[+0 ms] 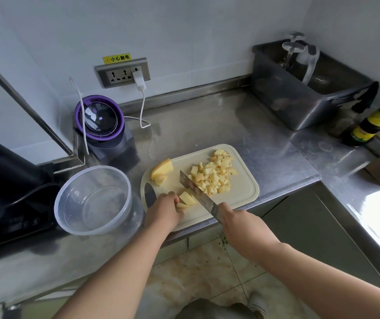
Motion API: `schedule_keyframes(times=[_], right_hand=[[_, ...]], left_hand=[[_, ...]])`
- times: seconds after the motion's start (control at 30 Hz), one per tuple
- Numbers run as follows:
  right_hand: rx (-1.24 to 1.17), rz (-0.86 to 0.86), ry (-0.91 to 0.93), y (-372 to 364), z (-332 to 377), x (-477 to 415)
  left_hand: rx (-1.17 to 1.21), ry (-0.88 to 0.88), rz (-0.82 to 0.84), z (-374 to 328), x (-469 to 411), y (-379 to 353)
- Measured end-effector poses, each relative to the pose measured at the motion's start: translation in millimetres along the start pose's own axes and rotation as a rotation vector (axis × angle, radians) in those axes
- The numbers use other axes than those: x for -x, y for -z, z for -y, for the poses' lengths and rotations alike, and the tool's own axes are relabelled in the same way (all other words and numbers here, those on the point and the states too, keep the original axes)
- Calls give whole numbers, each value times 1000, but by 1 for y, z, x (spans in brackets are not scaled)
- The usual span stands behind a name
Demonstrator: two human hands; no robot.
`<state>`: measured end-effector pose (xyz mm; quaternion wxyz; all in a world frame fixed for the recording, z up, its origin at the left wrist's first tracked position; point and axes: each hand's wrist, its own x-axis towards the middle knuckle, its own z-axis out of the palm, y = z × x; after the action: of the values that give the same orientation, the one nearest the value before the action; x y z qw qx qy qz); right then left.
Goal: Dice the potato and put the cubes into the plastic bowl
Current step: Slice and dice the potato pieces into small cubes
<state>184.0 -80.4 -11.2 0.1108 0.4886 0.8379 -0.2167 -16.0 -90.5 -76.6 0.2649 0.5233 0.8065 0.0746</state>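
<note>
A cream cutting board (242, 192) lies on the steel counter. A pile of potato cubes (214, 173) covers its right half. An uncut potato chunk (161, 169) rests at its far left corner. My left hand (164, 211) presses down on a potato piece (187, 199) at the board's near edge. My right hand (242, 226) grips a knife (198, 194) by its handle, the blade standing just right of that piece. The clear plastic bowl (73, 217) sits left of the board with nothing in it.
A purple-rimmed appliance (101, 125) with a white cable stands behind the bowl. A dark stove unit (7, 192) is at the left. A grey tub (299, 88) and sauce bottles (373, 120) stand at the back right. The counter's front edge runs just under the board.
</note>
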Motion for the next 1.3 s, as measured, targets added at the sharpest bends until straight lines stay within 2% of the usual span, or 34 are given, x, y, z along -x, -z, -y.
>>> schedule_keyframes(times=[0.2,0.33,0.47,1.03,1.3], right_hand=[[25,22,39,-6,6,0],[67,40,90,-14,15,3],[117,70,104,-19,19,5],[138,156,58,-29,28,6],[71,94,70,-7,16,15]], left_hand=[[-93,8,-43,2,11,1],[9,77,-145,5,22,-7],[78,103,-180,7,27,-11],[35,82,-180,8,29,-9],[111,85,-141,11,27,-6]])
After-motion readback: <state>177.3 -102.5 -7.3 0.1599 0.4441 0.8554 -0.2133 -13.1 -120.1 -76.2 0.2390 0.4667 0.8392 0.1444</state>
